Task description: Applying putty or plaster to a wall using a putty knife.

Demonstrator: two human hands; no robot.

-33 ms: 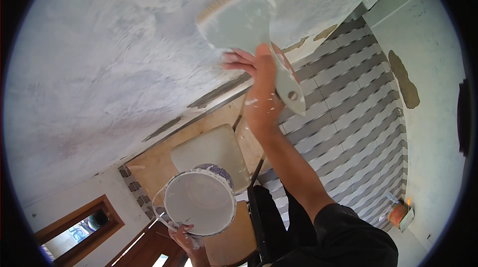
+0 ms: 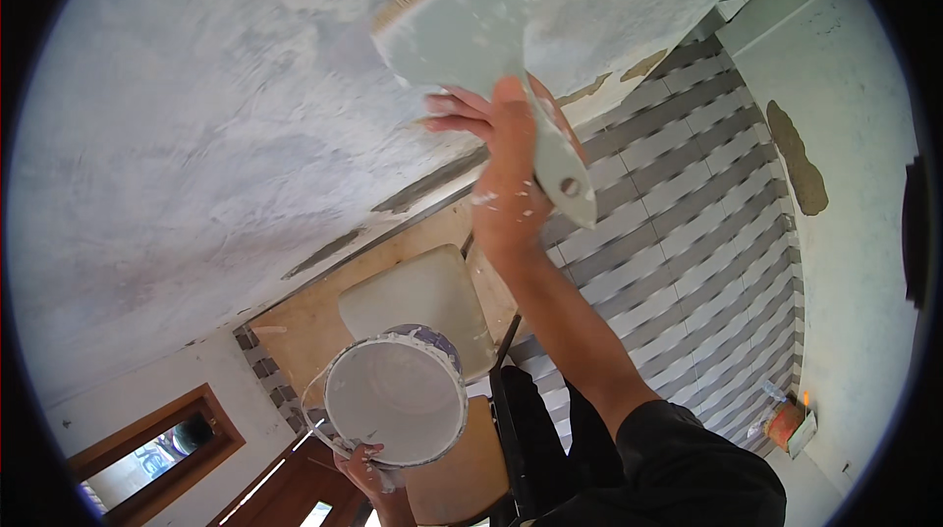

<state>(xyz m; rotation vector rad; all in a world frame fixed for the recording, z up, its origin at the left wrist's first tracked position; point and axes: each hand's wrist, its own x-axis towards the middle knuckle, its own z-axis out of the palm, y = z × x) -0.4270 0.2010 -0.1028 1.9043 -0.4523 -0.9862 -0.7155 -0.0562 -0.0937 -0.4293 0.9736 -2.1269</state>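
while in right hand (image 2: 509, 139) — brush (image 2: 460, 44)

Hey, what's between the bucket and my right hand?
In the head view, a pale chair shows between the bucket and your right hand, with some tan surface beyond the chair.

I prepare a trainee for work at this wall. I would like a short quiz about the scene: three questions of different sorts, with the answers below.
1. Which grip holds the wide brush?
2. True or false: whitish residue marks the rim of the bucket.
3. Fill in: the tiled floor shows white and ____ bands.

Key: 1. Right grip. 2. True. 3. Grey.
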